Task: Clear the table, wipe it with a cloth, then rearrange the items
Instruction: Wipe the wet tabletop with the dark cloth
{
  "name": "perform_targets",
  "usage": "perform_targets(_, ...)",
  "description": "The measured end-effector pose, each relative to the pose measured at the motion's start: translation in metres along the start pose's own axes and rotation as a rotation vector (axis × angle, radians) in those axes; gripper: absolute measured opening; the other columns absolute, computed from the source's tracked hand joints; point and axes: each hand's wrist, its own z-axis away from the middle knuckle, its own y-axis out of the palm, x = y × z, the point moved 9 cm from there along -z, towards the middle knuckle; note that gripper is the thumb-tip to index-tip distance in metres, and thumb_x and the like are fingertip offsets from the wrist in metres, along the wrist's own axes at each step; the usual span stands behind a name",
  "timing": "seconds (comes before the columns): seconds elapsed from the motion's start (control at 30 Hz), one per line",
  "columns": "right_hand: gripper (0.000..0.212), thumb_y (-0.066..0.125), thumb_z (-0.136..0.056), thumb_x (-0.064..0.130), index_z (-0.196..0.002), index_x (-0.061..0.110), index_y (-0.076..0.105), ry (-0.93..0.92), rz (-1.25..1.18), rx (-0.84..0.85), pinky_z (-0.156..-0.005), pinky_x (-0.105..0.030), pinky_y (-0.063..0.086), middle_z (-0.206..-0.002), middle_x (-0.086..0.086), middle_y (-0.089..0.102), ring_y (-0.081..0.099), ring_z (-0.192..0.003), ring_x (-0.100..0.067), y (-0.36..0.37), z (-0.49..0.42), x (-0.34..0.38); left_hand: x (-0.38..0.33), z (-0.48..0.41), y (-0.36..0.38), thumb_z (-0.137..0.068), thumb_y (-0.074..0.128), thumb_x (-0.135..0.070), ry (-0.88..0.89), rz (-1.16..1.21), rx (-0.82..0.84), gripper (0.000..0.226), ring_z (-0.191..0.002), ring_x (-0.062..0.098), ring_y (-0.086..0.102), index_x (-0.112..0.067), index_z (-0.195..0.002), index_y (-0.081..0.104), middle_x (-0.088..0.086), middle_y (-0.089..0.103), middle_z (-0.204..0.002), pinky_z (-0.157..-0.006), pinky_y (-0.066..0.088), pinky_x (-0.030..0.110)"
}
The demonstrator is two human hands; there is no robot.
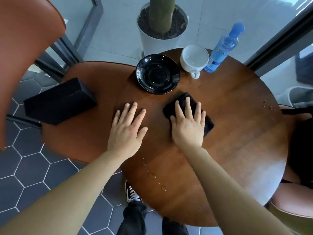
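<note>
My right hand (188, 123) presses flat on a folded black cloth (208, 122) in the middle of the round brown wooden table (237, 129). My left hand (127, 128) lies flat on the bare tabletop to the left of the cloth, fingers spread, holding nothing. A black saucer (157, 74) sits at the table's far side. To its right stands a white cup (194, 58), and beside that a clear water bottle (223, 46) with a blue cap. Water drops (153, 175) dot the near part of the table, and more water drops (267, 105) lie at the right edge.
A brown chair (25, 48) stands to the left, with a black box (59, 100) on its seat. A white planter (160, 31) with a trunk stands behind the table. Another chair (294, 200) is at the right. My legs and a sneaker (133, 195) show below the table edge.
</note>
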Motion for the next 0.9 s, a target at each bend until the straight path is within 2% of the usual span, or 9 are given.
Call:
perform_targets(0.07, 0.051, 0.035, -0.107, 0.042, -0.156, 0.031, 0.032, -0.133, 0.023, 0.0, -0.126, -0.056, 0.009, -0.169, -0.003, 0.019, 0.005, -0.156, -0.041, 0.015, 0.044, 0.03, 0.003, 0.001, -0.003, -0.102, 0.054, -0.034, 0.041, 0.009, 0.029, 0.056, -0.157, 0.032, 0.018, -0.021, -0.155, 0.041, 0.01, 0.024, -0.169, -0.125, 0.02, 0.054)
perform_targets(0.2, 0.052, 0.035, -0.105, 0.045, -0.155, 0.03, 0.037, -0.453, 0.159, 0.094, -0.125, -0.052, 0.02, -0.166, -0.002, 0.03, 0.019, -0.155, -0.035, 0.024, 0.101, 0.021, 0.014, 0.001, -0.003, -0.105, 0.041, -0.042, 0.166, -0.104, 0.086, 0.055, -0.157, 0.03, 0.018, -0.027, -0.157, 0.034, 0.007, 0.022, -0.17, -0.123, 0.023, 0.052)
perform_targets(0.4, 0.048, 0.04, -0.107, 0.035, -0.155, 0.027, 0.038, 0.083, 0.034, 0.014, -0.123, -0.05, 0.021, -0.167, -0.001, 0.028, 0.016, -0.155, -0.035, -0.017, 0.048, -0.076, 0.016, 0.006, 0.003, -0.107, 0.024, -0.046, 0.178, -0.176, 0.07, 0.057, -0.157, 0.032, 0.016, -0.025, -0.16, 0.025, 0.011, 0.02, -0.17, -0.124, 0.018, 0.051)
perform_targets(0.47, 0.045, 0.041, -0.107, 0.031, -0.152, 0.026, 0.043, 0.086, 0.0, 0.003, -0.122, -0.052, 0.022, -0.166, 0.0, 0.03, 0.018, -0.154, -0.037, -0.013, 0.061, -0.062, 0.016, 0.006, 0.002, -0.107, 0.024, -0.046, 0.175, -0.179, 0.093, 0.057, -0.157, 0.032, 0.016, -0.025, -0.16, 0.025, 0.011, 0.019, -0.17, -0.124, 0.018, 0.051)
perform_targets(0.57, 0.044, 0.04, -0.105, 0.035, -0.147, 0.028, 0.051, -0.218, 0.041, 0.074, -0.121, -0.054, 0.027, -0.162, 0.002, 0.039, 0.027, -0.152, -0.037, 0.004, 0.115, -0.025, 0.012, 0.005, -0.001, -0.107, 0.034, -0.041, 0.156, -0.177, 0.119, 0.055, -0.157, 0.033, 0.017, -0.023, -0.159, 0.03, 0.012, 0.021, -0.17, -0.124, 0.019, 0.053)
perform_targets(0.63, 0.046, 0.038, -0.104, 0.04, -0.147, 0.031, 0.051, -0.323, 0.096, 0.127, -0.122, -0.05, 0.028, -0.161, 0.004, 0.041, 0.03, -0.151, -0.033, 0.004, 0.145, -0.048, 0.008, 0.0, -0.005, -0.104, 0.046, -0.037, 0.105, -0.178, 0.153, 0.056, -0.155, 0.037, 0.02, -0.02, -0.156, 0.035, 0.015, 0.025, -0.168, -0.123, 0.019, 0.056)
perform_targets(0.7, 0.041, 0.048, -0.105, 0.033, -0.145, 0.029, 0.055, -0.138, 0.028, 0.063, -0.12, -0.049, 0.03, -0.159, 0.003, 0.043, 0.032, -0.151, -0.032, -0.015, 0.148, -0.108, -0.009, -0.006, -0.012, -0.1, 0.055, -0.036, 0.068, -0.185, 0.172, 0.059, -0.152, 0.042, 0.026, -0.015, -0.153, 0.039, 0.02, 0.032, -0.163, -0.123, 0.021, 0.06)
perform_targets(0.8, 0.037, 0.051, -0.105, 0.026, -0.141, 0.03, 0.059, 0.205, -0.136, 0.023, -0.113, -0.043, 0.035, -0.157, 0.008, 0.045, 0.031, -0.151, -0.027, -0.036, 0.137, -0.173, -0.076, -0.008, -0.007, -0.102, 0.05, -0.039, 0.207, -0.144, 0.178, 0.06, -0.153, 0.04, 0.023, -0.019, -0.155, 0.034, 0.018, 0.029, -0.164, -0.125, 0.017, 0.058)
perform_targets(0.9, 0.036, 0.046, -0.106, 0.029, -0.14, 0.034, 0.058, 0.153, -0.205, 0.096, -0.112, -0.039, 0.036, -0.157, 0.013, 0.045, 0.03, -0.151, -0.022, -0.033, 0.147, -0.159, -0.153, -0.003, 0.023, -0.105, 0.039, -0.048, 0.39, -0.11, 0.267, 0.058, -0.158, 0.033, 0.009, -0.032, -0.159, 0.025, 0.011, 0.013, -0.171, -0.128, 0.007, 0.055)
